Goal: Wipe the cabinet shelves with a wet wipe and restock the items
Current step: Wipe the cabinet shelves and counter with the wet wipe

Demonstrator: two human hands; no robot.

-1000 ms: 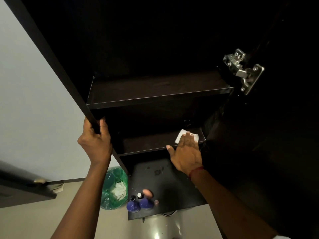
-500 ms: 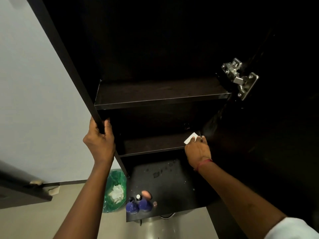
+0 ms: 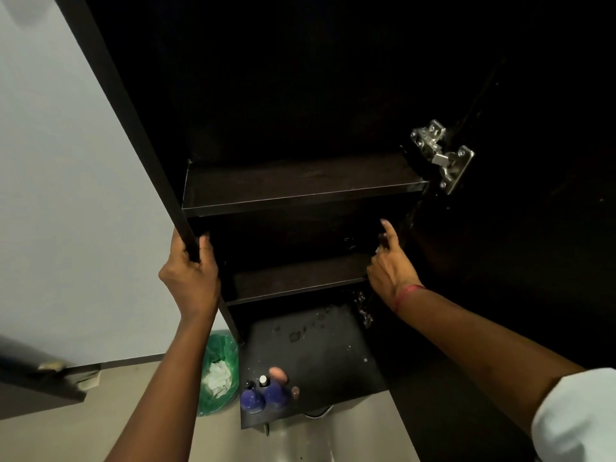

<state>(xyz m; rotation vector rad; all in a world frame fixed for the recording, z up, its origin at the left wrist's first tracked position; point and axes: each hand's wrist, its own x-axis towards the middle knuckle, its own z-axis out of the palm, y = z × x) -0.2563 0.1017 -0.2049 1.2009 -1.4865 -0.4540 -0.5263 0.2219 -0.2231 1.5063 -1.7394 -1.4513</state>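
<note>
Bin bag (image 3: 231,355): green, on the floor at lower left, with crumpled white sheets inside.
Left hand (image 3: 190,271): its grip is clamped round the front edge of the cabinet's side panel (image 3: 138,128), thumb on the outside and fingers wrapped inside; it looks like a steadying hold.
Upper shelf (image 3: 300,185): bare, dark, running left to right above both hands.
Lower shelf (image 3: 300,278): bare too, its long axis left to right, its left end near the left hand and its right end touching the right hand.
Surface (image 3: 320,355): dark and speckled, below the shelves; the blue bottles (image 3: 263,396) and a few small items stand near its front left edge, waiting to be restocked.
Right hand (image 3: 391,271): at the right end of the lower shelf, index finger pointing up towards the underside of the upper shelf, the other fingers curled in.
Right grip: cannot tell whether it is closed on anything.
Wet wipe: not plainly visible; probably tucked under the curled fingers, but hidden.
Hinge (image 3: 440,155): metal, up beside the right end of the upper shelf.
Deciding relation: the shelf boards stretch leftward from the right hand, which is free and nearer, so a sweep would run right to left.
</note>
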